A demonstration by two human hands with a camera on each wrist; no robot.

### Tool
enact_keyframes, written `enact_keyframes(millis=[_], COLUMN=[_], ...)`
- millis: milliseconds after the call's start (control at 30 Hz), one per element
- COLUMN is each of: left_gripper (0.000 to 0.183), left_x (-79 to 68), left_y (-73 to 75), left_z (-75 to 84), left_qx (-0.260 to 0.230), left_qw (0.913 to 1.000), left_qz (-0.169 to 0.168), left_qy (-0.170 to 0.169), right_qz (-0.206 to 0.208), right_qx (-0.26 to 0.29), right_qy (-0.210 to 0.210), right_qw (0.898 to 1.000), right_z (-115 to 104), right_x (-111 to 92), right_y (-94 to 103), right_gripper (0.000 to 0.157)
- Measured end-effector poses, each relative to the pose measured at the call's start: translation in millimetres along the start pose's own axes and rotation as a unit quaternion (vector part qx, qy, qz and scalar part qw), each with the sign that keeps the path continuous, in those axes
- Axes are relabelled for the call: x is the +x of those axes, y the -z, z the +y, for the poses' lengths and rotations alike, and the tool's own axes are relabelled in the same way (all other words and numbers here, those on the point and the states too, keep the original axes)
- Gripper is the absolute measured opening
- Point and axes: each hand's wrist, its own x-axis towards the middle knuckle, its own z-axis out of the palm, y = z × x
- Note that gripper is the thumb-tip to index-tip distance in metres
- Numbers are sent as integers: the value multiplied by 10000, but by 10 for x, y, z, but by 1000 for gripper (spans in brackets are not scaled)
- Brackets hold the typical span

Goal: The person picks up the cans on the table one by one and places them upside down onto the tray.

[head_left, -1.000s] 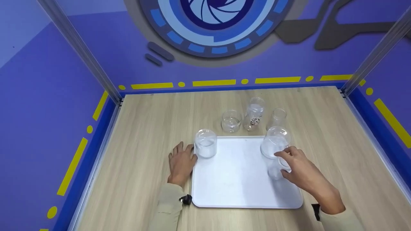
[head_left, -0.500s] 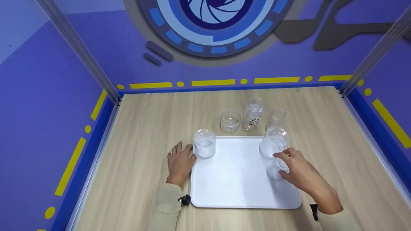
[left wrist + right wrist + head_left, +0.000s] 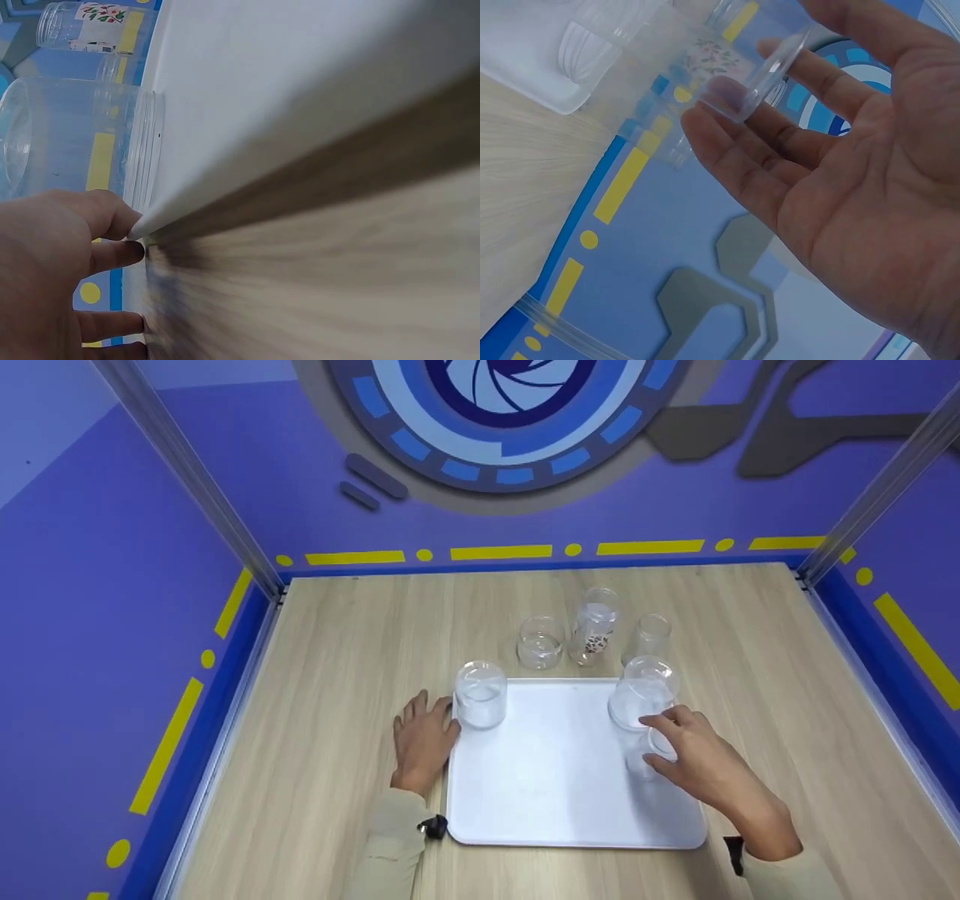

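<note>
My left hand [image 3: 422, 746] rests on the wood table at the left rim of a white tray [image 3: 547, 795], its thumb tip against the rim and its fingers spread. Close to it, a clear jar [image 3: 75, 142] stands upside down on the tray's far-left corner, threaded mouth down. At the tray's right side my right hand [image 3: 701, 757] holds a smaller clear jar [image 3: 637, 757] by its upper end, thumb on one side and fingers round the other. Just behind that jar stands a wide clear jar [image 3: 637, 701] at the far-right corner.
Behind the tray stand a short clear jar [image 3: 538, 649], a tall jar with a printed pattern [image 3: 595, 641] and a slim clear jar [image 3: 651, 634]. A blue-purple wall panel [image 3: 480, 521] borders the back of the table [image 3: 345, 660], with more panels at both sides.
My right thumb has shifted slightly left along the small jar. The left hand, the tray and the other jars stay where they were.
</note>
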Motion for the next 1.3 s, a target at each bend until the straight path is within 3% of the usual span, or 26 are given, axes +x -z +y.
enact_keyframes(millis=[567,1300], left_gripper=[45,47], left_x=[0,-9], left_y=[-17,-19], left_z=[-2,-11], left_qx=[91,-22], left_qw=[9998,10000], left_qz=[131,34], left_qy=[-81,8], right_qz=[414,464], right_qx=[114,149], right_qy=[227,25], right_qw=[9988,9988], right_z=[-15,146], right_x=[109,328], right_y=[160,339], right_gripper=[40,50])
